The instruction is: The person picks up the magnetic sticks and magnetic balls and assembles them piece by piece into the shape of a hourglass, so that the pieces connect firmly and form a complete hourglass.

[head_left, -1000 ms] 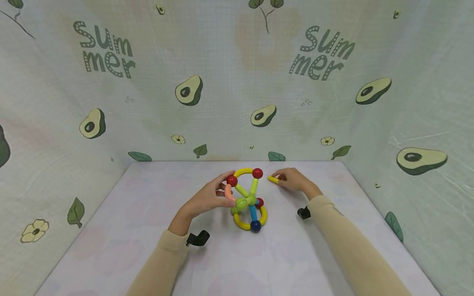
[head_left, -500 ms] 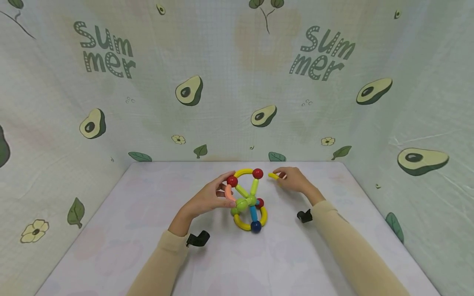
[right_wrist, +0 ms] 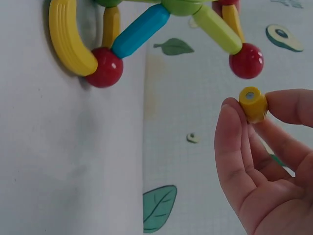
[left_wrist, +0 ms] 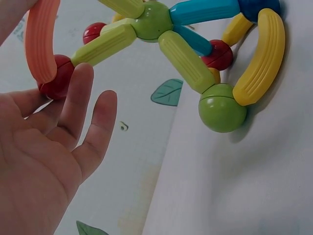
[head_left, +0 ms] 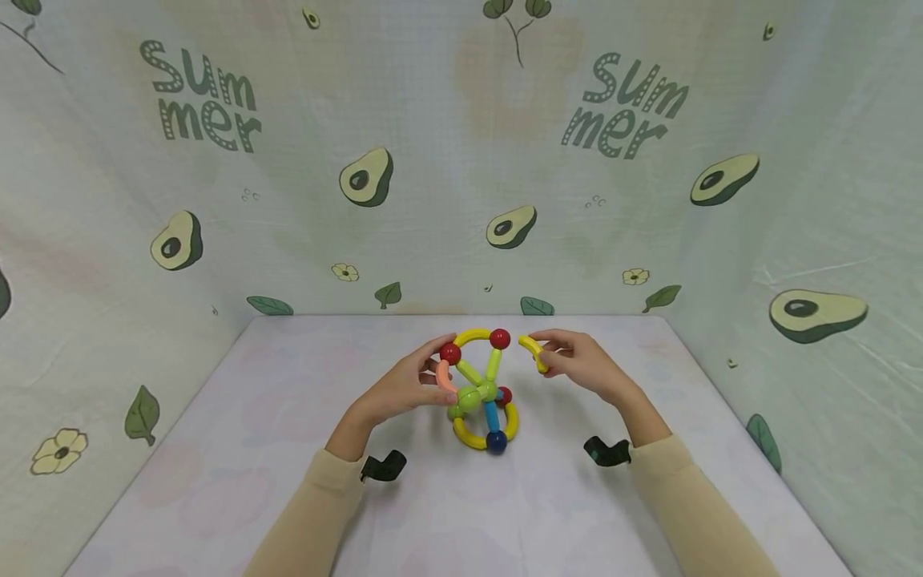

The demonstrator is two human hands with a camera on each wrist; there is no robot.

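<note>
A model of magnetic balls and sticks stands on the table, with a green ball [head_left: 489, 390] at its centre. My left hand [head_left: 404, 389] steadies it from the left, fingers at a red ball [head_left: 450, 353] and thumb by another green ball [head_left: 469, 399]. A curved salmon stick [left_wrist: 41, 41] runs beside that hand. Between thumb and fingers, my right hand [head_left: 582, 361] pinches a curved yellow magnetic stick [head_left: 532, 348], held off the table to the model's right. Its end, with a grey metal disc, faces the right wrist camera, just under a red ball [right_wrist: 246, 60].
The model's base is a ring of curved yellow sticks [left_wrist: 264, 56] with a dark blue ball [head_left: 496, 441] at the front. Behind the table [head_left: 288, 513] hangs a cloth [head_left: 433, 104] printed with avocados. Black wrist cameras sit under both cuffs.
My right hand has lifted the curved yellow stick and turned it, so that more of its bend shows near the upper right red ball. My left hand and the model have stayed put.
</note>
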